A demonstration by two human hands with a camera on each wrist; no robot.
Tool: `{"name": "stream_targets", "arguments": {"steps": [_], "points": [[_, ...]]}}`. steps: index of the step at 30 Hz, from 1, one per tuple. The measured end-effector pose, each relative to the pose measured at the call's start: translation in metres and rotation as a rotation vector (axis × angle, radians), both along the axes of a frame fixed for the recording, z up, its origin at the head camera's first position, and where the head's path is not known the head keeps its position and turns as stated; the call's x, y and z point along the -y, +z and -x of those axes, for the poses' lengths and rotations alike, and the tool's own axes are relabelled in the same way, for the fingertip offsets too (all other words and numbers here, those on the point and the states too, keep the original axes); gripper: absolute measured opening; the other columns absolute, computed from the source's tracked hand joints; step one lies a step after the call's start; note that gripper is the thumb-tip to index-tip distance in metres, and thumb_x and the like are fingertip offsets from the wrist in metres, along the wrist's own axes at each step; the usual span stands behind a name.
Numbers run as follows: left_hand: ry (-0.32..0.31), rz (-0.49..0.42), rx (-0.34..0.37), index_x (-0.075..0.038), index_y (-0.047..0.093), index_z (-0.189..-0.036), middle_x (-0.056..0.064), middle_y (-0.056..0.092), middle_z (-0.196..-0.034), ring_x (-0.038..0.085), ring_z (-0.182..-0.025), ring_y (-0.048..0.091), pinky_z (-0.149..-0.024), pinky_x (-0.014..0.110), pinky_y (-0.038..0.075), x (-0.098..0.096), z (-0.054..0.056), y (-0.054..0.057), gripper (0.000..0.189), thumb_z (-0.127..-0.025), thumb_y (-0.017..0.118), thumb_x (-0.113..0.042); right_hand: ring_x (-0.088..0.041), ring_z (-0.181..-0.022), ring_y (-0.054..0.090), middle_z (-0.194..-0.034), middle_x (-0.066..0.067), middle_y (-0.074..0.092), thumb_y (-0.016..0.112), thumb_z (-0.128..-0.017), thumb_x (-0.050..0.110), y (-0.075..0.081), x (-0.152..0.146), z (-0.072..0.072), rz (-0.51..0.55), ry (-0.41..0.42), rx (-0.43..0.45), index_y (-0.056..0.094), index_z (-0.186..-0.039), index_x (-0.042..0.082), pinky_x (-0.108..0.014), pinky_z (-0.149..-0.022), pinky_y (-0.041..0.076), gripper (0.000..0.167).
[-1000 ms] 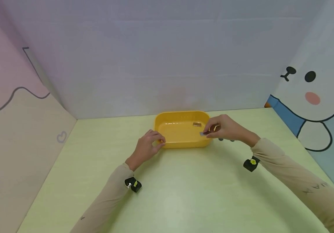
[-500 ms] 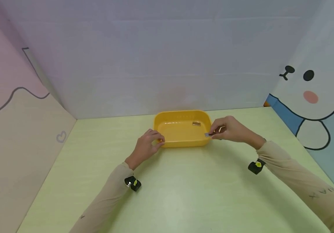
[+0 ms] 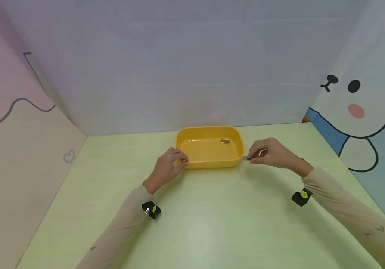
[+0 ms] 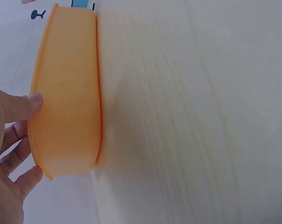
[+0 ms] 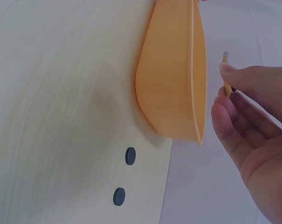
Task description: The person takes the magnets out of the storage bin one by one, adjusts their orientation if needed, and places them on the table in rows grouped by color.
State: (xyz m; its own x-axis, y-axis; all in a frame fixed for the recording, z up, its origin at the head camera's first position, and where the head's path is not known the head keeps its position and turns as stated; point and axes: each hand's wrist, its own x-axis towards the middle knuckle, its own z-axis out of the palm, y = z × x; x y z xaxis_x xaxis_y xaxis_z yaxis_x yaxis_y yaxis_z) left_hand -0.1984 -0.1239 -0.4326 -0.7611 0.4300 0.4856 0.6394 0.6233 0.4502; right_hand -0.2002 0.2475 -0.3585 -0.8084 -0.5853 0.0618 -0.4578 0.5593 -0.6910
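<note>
A yellow plastic tray (image 3: 212,164) stands by the back wall. My left hand (image 3: 166,166) grips its near left corner; in the left wrist view the thumb (image 4: 34,103) lies on the outer side of the rim, fingers behind. My right hand (image 3: 273,154) is just beyond the tray's right end, pinching a small flat silvery metal piece (image 3: 245,158) between thumb and fingers. In the right wrist view that piece (image 5: 227,87) is edge-on, apart from the tray wall (image 5: 166,70). Another small metallic piece (image 3: 225,141) lies inside the tray towards the back right.
Two black discs, one nearer the tray (image 5: 130,156) and one farther off (image 5: 119,196), lie on the table beside its right end; the right hand hides them in the head view. The pale green table (image 3: 195,220) meets a plain back wall (image 3: 195,74) and printed side panels.
My right hand has moved right and slightly nearer, carrying the metal piece from over the tray to beyond its right rim. The left hand keeps its place on the tray.
</note>
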Motion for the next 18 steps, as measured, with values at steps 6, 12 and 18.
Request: {"name": "stream_targets", "arguments": {"steps": [6,12,18], "points": [[0.006,0.007,0.013,-0.015,0.068,-0.083,-0.004,0.064,-0.088,0.013,-0.084,0.052,-0.069,0.029,0.048,0.000,0.001,0.000,0.013,-0.077,0.079,-0.010,-0.016,-0.073,0.059,-0.088,-0.001,0.067,0.076,-0.079,0.006,-0.005,-0.006,-0.002,0.017,0.000,-0.004,0.073,-0.089,0.008,-0.028,-0.068,0.053,0.011],[0.009,0.008,0.024,-0.015,0.068,-0.083,-0.004,0.064,-0.088,0.013,-0.084,0.051,-0.069,0.029,0.048,0.000,0.002,0.001,0.013,-0.077,0.079,-0.010,-0.017,-0.075,0.060,-0.090,-0.002,0.068,0.076,-0.078,0.006,-0.010,-0.011,-0.005,0.018,-0.020,0.019,0.073,-0.089,0.009,-0.028,-0.070,0.054,0.012],[0.016,0.010,0.044,-0.015,0.068,-0.083,-0.004,0.064,-0.089,0.013,-0.084,0.051,-0.071,0.029,0.048,0.000,0.001,0.001,0.013,-0.077,0.078,-0.011,-0.018,-0.076,0.059,-0.091,-0.002,0.068,0.076,-0.078,0.006,-0.016,-0.014,-0.007,0.011,-0.036,0.042,0.073,-0.088,0.010,-0.028,-0.071,0.053,0.012]]}}
